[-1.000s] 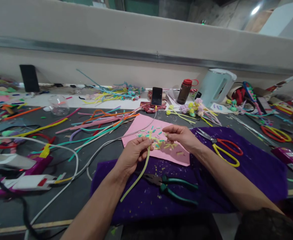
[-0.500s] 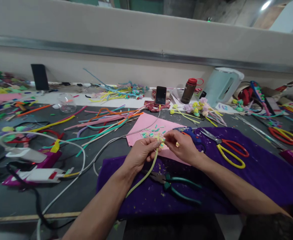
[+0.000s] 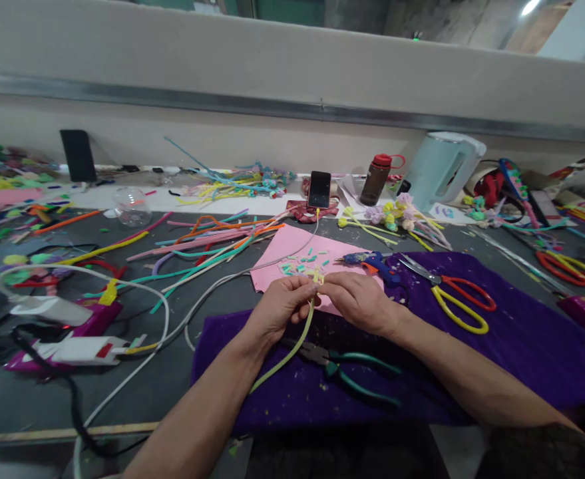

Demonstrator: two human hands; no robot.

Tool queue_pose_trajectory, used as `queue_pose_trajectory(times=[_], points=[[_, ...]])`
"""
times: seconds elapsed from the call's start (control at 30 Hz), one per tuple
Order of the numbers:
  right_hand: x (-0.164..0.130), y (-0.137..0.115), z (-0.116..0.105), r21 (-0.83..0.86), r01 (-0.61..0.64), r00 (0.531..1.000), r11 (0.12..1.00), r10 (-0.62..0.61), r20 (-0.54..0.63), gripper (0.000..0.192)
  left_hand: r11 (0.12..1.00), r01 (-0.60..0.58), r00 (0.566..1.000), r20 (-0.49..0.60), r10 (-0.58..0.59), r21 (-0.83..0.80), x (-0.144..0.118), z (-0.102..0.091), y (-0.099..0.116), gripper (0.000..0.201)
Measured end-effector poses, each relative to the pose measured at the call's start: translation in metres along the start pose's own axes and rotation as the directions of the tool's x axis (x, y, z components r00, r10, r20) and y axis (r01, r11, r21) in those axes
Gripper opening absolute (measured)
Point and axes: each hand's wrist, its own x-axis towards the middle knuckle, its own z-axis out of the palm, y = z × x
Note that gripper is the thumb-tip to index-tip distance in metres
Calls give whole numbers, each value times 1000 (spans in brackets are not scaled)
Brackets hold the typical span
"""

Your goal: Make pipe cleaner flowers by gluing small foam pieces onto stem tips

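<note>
i'm pinching the yellow-green pipe cleaner [image 3: 292,346] near its top in my left hand [image 3: 282,307], steadying it over the purple cloth [image 3: 522,346], while my right hand [image 3: 357,303] is pinching, apparently, its tip to work it.

light: even, soft, lamp glare top right | shadows: faint | edges: wide-angle bend — corners blurred

Fuzzy pipe cleaner [image 3: 287,352], matt purple cloth [image 3: 512,332], pink paper [image 3: 282,249].
</note>
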Motion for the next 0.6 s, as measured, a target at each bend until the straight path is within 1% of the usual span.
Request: queue_pose_trajectory(times=[0.07,0.1,0.13,0.17,0.2,0.23,0.27,0.3,0.33,0.37,0.4,0.43,0.53,0.6], points=[[1,1,0,81,-44,998,996,47,-36,19,1000,-2,1000,4,2,19,0,0,1,27],[2,2,-1,136,-91,993,986,101,-66,17,1000,-7,1000,2,7,24,-1,0,1,28],[3,4,-2,203,-158,980,966,178,-87,15,1000,-14,1000,-3,14,25,-1,0,1,29],[4,7,-3,282,-241,957,929,275,-89,14,1000,-22,1000,-11,22,22,-1,0,2,29],[5,9,-5,367,-331,923,869,379,-64,13,999,-27,999,-20,28,17,-1,0,2,29],[5,11,-6,450,-414,882,791,470,-14,14,999,-29,999,-27,30,13,-1,-1,2,29],[6,13,-7,525,-481,843,702,534,59,16,1000,-29,999,-32,29,11,-1,0,1,29],[7,14,-8,587,-529,812,613,566,140,18,999,-30,999,-34,31,12,-1,0,1,29],[8,13,-8,630,-560,792,539,570,216,19,999,-34,999,-37,34,16,-1,0,1,29],[8,12,-8,654,-575,786,492,555,273,19,999,-38,998,-42,39,23,-1,1,0,29],[9,11,-7,660,-579,791,479,528,310,19,999,-42,998,-44,43,32,-1,1,0,29],[9,9,-7,652,-574,802,494,499,328,18,998,-44,998,-42,46,41,-2,1,0,29],[10,7,-10,573,-528,848,627,420,322,14,998,-41,999,-31,43,56,-3,-2,3,28],[10,12,-13,501,-492,870,712,377,318,11,998,-58,997,-56,60,33,-4,-7,9,27]])
